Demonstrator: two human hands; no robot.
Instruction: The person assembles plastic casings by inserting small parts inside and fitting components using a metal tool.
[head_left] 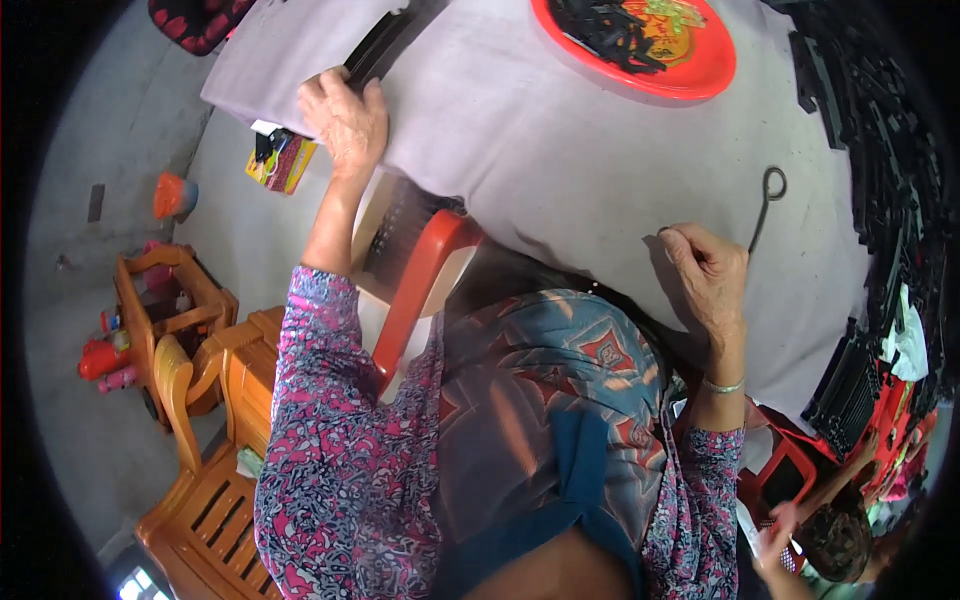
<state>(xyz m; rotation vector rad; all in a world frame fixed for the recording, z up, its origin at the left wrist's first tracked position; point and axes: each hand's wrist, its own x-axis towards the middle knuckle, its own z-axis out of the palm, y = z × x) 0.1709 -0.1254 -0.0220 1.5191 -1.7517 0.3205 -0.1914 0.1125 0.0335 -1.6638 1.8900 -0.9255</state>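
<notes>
At the upper left, my left hand [345, 120] is closed over the near end of a long, flat black strip [375, 45], which extends away from me over the cloth-covered table [560, 170]. My right hand [710, 275] is curled near the table's front edge at the right. A dark metal rod with a ring end [768, 200] reaches the outer side of this hand; the fingers hide where it goes. Some small dark point shows by the thumb.
A red plate [700, 85] with black pieces sits at the far side. Many black strips [885, 180] are heaped along the right edge. A red-armed chair [415, 290] stands left of my body, wooden furniture [215, 500] further left. Another person's hand [778, 540] shows at lower right.
</notes>
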